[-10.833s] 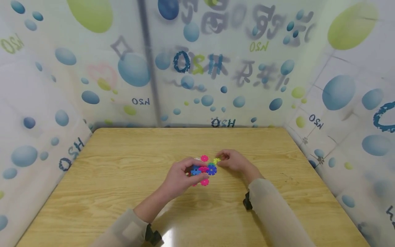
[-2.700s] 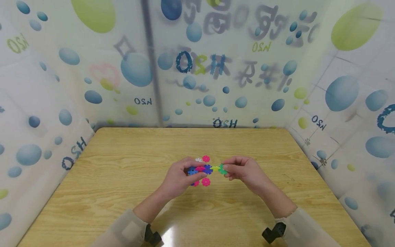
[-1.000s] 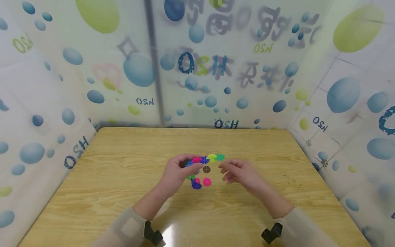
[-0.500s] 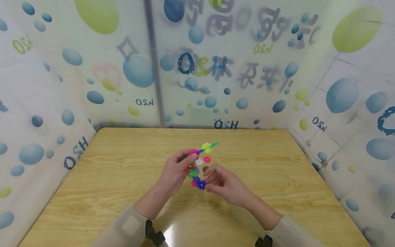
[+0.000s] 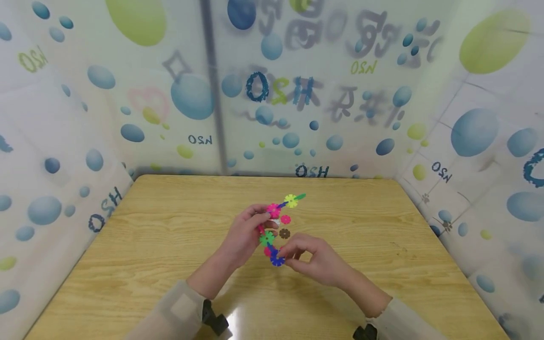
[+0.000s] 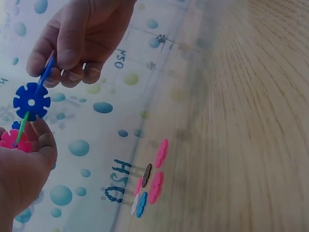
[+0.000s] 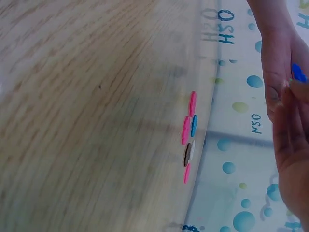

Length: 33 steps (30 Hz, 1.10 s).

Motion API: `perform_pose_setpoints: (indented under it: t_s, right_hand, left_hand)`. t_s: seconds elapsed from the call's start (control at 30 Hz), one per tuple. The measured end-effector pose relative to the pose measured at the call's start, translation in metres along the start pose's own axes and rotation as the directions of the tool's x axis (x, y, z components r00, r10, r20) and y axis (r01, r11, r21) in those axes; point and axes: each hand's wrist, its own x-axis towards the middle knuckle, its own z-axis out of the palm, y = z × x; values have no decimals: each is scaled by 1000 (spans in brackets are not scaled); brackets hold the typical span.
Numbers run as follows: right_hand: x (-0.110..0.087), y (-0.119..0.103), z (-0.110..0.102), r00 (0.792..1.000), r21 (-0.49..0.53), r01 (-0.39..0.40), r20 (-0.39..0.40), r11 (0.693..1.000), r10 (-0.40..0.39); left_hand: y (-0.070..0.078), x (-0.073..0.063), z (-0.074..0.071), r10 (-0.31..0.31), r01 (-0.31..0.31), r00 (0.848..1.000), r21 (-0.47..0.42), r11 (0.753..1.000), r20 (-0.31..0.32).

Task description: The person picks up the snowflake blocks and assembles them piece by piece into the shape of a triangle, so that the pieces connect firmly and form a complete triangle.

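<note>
A chain of linked flower-shaped plastic discs curves between my hands above the table. My left hand grips it at its middle, hiding some discs. Beyond my left fingers, a pink disc, a yellow disc and a green disc lead to the far end. On the near side come another green disc and blue ones. My right hand pinches the blue disc at the near end. In the left wrist view, that blue disc is slotted into a second blue disc.
Loose discs lie on the wooden table under the chain: pink, brown and white among them. A blue one shows in the left wrist view. Patterned curtains enclose the table's back and sides.
My right hand has left the chain's far green end, moved left and nearer, and now pinches the near blue disc. My left hand has turned the chain, raising its far end away from me.
</note>
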Motion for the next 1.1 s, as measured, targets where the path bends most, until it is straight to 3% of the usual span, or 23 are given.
perform_pose_setpoints:
  t_s: [0.1, 0.3, 0.57, 0.7, 0.83, 0.9, 1.1]
  right_hand:
    - [1, -2, -1, 994, -18, 86, -66, 996, -87]
    - [4, -8, -7, 977, -25, 161, -138, 987, -163]
    - [6, -11, -11, 965, -61, 148, -211, 987, -157]
    - [10, -12, -12, 950, -71, 184, -244, 980, -196]
    - [15, -15, -15, 933, -85, 210, -280, 974, -225]
    - [17, -16, -16, 932, -92, 190, -297, 977, -209]
    - [21, -16, -20, 940, -83, 70, -329, 994, -93]
  left_hand:
    - [-2, 1, 0, -10, 10, 1000, 48, 999, 7]
    - [-5, 0, 0, 27, -28, 1000, 219, 975, 10]
    - [-8, -1, -1, 37, -58, 998, 411, 910, 57]
    - [-10, -2, -3, 48, -86, 995, 469, 879, 93]
    - [-12, -2, -5, 34, -103, 987, 465, 879, 156]
    - [-13, -2, -5, 12, -90, 986, 466, 880, 167]
    - [-16, -3, -6, -35, -32, 992, 498, 867, 125]
